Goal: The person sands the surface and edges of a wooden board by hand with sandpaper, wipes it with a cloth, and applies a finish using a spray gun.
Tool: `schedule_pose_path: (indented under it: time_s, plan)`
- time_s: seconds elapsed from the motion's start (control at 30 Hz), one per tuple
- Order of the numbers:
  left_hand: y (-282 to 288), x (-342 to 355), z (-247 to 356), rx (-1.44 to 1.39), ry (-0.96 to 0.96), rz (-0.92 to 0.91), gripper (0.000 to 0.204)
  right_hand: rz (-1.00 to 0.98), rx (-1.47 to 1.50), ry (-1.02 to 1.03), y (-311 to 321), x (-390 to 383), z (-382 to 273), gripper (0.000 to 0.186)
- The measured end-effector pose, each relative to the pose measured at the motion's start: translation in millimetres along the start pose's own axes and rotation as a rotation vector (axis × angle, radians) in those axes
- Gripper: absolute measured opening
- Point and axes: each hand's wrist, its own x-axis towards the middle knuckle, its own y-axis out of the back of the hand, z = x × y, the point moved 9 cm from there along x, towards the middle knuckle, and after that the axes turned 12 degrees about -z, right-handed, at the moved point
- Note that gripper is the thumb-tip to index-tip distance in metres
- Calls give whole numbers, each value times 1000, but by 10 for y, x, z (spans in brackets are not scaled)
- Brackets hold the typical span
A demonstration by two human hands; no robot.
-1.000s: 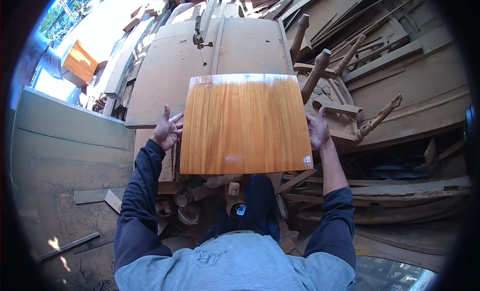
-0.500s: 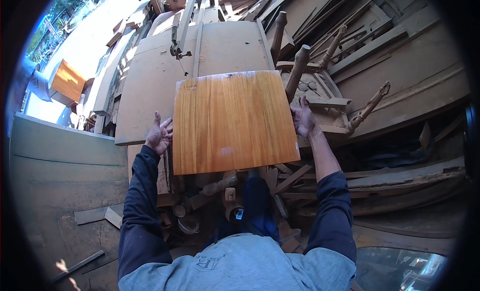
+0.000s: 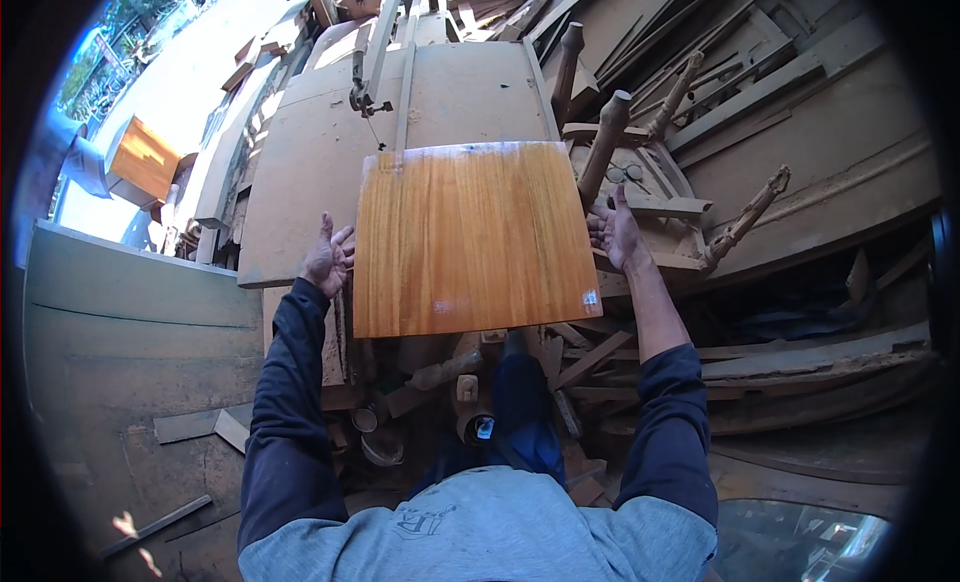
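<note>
A square, glossy orange-brown wooden panel (image 3: 478,242) lies between my hands, over the near edge of a dusty saw table (image 3: 300,182). My left hand (image 3: 328,260) is beside its left edge, thumb up and fingers stretched toward it. At the opposite edge, my right hand (image 3: 620,234) has its thumb up and its fingers spread, tips next to the wood. Neither hand is wrapped round the panel; whether the fingertips touch it, I cannot tell. Just beyond the panel's far edge stands a thin metal guide piece (image 3: 360,100).
Turned wooden legs (image 3: 606,132) stick up close to the right hand. Stacked boards and offcuts (image 3: 800,77) fill the far right. A pale panel (image 3: 130,302) is at left, another orange wooden piece (image 3: 143,160) at far left. Scraps and a bowl (image 3: 382,447) lie below.
The panel has shifted slightly away from me over the table. My hands have moved a little farther forward, and the right hand's fingers are more spread from the panel's edge.
</note>
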Motion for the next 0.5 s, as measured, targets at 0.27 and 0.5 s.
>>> schedule_pose_path:
  time_s: [0.27, 0.5]
  plan:
    - [219, 101, -77, 28, -19, 106, 116, 56, -105, 91, -176, -104, -103, 122]
    - [235, 223, -176, 17, -16, 76, 111, 219, -280, 91, -43, -245, -157, 118]
